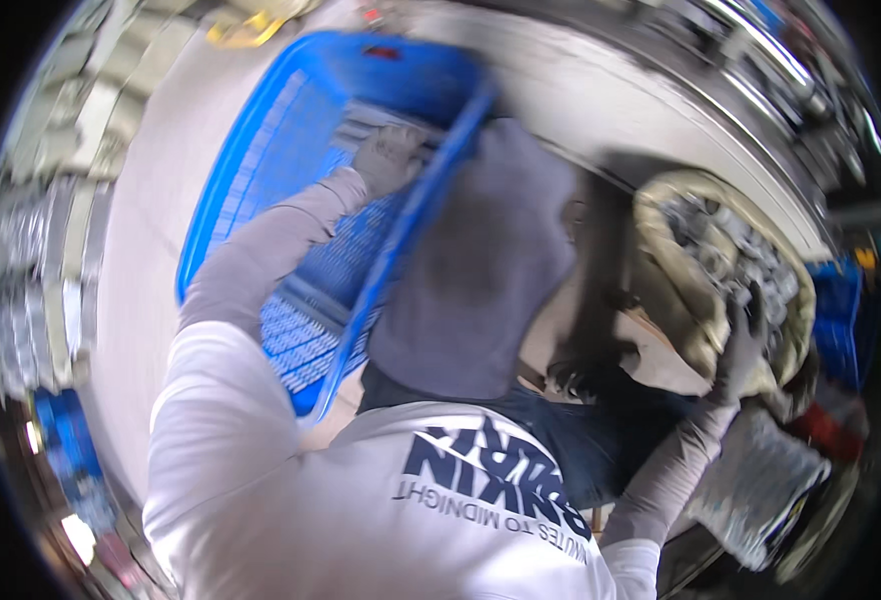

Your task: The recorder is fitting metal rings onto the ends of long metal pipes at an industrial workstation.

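Note:
My left hand [389, 160], in a grey glove, reaches into a blue plastic basket [223, 190] with slotted walls. Its fingers look curled beside flat grey pieces [361, 122] at the basket's far end; what they hold, if anything, is hidden. On the right, my right hand [744, 345], also gloved, is at the near rim of a beige sack [673, 300] full of small grey parts [731, 245]. Its fingers stretch up toward those parts, spread, with nothing visible between them. Blur hides the parts' exact kind.
A grey cloth [471, 260] covers my lap beside the basket. Wrapped grey bundles [36, 290] are stacked at the left, and a clear plastic bag [761, 480] lies below the sack. Machinery [791, 80] lines the far right. A yellow object [246, 30] lies beyond the basket.

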A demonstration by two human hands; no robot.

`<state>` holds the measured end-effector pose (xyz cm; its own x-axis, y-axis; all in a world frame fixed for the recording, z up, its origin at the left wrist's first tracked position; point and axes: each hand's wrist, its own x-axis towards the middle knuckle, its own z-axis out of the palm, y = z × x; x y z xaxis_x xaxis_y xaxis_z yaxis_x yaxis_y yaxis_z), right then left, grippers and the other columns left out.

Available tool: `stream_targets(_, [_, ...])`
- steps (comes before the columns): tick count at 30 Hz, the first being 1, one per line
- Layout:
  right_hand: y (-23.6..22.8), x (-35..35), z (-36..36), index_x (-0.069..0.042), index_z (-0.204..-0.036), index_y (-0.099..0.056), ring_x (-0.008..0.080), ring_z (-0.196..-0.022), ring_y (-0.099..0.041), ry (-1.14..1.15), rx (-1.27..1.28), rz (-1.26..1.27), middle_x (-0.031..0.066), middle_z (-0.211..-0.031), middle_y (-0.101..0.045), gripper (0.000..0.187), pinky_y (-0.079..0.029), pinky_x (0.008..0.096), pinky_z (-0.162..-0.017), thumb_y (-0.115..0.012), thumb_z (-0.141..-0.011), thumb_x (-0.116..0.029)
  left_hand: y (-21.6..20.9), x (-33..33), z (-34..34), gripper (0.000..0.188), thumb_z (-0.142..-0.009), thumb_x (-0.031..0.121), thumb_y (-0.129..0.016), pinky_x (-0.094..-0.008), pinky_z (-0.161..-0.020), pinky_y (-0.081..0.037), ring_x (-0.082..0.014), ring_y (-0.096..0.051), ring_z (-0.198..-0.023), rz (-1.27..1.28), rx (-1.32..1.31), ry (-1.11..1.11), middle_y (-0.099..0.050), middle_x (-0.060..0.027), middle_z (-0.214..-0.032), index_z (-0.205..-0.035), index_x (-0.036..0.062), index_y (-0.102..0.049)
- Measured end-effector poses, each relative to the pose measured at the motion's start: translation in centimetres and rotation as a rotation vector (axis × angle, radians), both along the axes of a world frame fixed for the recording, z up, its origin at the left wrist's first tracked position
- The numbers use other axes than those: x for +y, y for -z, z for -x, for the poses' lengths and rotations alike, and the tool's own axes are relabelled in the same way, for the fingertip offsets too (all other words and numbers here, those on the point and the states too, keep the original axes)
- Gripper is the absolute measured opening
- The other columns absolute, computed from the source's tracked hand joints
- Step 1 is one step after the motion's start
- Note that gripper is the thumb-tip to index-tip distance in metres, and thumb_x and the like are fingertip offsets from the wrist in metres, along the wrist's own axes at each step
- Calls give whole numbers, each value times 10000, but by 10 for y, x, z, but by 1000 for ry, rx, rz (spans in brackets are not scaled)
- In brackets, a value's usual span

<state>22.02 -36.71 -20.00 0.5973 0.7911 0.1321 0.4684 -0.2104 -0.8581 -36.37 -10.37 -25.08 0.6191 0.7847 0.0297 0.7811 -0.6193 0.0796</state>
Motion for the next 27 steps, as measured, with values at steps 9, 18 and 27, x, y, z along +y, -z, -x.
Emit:
stream_targets(9, [39,-10,-12,-16,-1369,-679,228,-1220,-672,-361,-425,67,123,-1309,-711,391,-564,351,-1007,-706,-983,-69,200,-239,242,244,-892,148,-700,-464,-894,-598,-302,-751,-1130,705,756,-291,-778,-124,-1219,-1107,112,-810])
stream_targets(18, [13,-13,16,-14,-1088,-697,216,-1153,-658,-171,97,71,121,-1318,-661,148,-546,317,-936,-707,-941,3,304,-287,213,439,-995,275,-589,-536,-1056,-471,-284,-563,-1391,870,391,-322,-644,-114,-1457,-1411,157,-666])
stream_targets(27, [-18,8,75,-63,-1285,-669,291,-1087,-687,-210,-129,-103,135,-1227,-710,411,-573,405,-918,-752,-889,12,252,-188,148,173,-878,366,-730,-527,-894,-541,-357,-716,-1063,480,269,-160,-736,-156,-1094,-943,207,-752])
